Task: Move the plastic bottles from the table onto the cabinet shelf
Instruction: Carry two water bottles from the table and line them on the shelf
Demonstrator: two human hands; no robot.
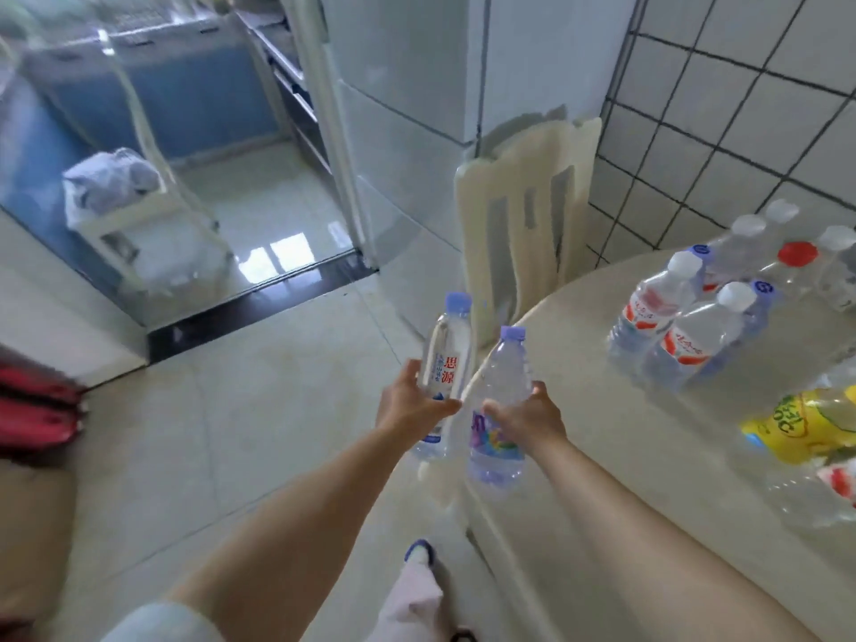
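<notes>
Left grip [410, 403] wraps the white-label bottle [442, 377], right grip [528, 417] wraps the purple-label bottle [498, 419]; both upright, off the desk [579, 410] edge, over floor.

- left hand [407, 403] grips a clear bottle with red characters [443, 363], upright, over the floor [222, 433]
- right hand [528, 417] grips a purple-labelled bottle [498, 410] at the table [579, 410] edge; more bottles [685, 317] stand on the table; a yellow-labelled bottle [806, 424] lies there

Bare forearms, pale pink trousers [412, 604], one blue slipper [419, 549].
</notes>
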